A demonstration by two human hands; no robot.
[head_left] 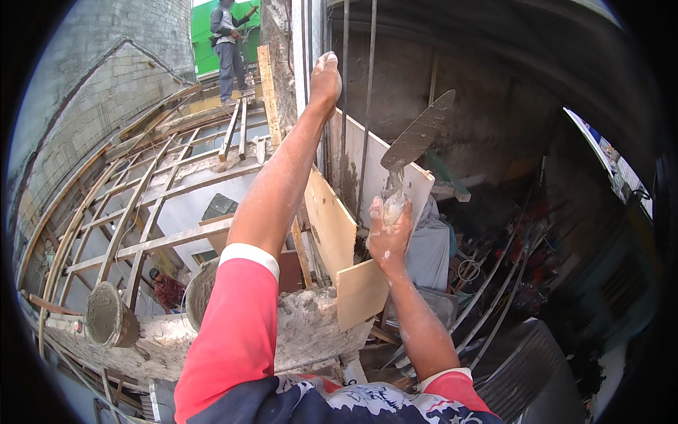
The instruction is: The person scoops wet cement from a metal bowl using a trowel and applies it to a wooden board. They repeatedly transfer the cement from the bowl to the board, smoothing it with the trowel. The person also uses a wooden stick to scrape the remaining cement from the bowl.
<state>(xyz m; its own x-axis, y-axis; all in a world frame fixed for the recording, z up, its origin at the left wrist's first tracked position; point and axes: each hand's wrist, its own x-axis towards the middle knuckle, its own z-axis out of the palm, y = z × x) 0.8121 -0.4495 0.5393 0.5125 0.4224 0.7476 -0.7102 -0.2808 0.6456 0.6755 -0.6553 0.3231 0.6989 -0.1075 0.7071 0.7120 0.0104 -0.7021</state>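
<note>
My right hand (390,237) is closed round the handle of a trowel (420,134), whose blade, coated in grey mortar, points up and to the right. Higher up and to the left, my left hand (326,83) makes a fist against an upright pale metal post (300,56); its fingertips are hidden behind it. Mortar smears whiten both hands. Thin steel rods (369,92) rise between my two hands. Plywood boards (330,226) stand beneath them, and a smaller board (361,293) leans just below my right hand.
Mortar-filled buckets (109,316) stand on a rough wall (311,321) at lower left. Open wooden roof framing (152,205) spans the left. A person (227,49) stands on it at the back; another (167,288) is lower down. Clutter and long pipes (505,283) lie below right.
</note>
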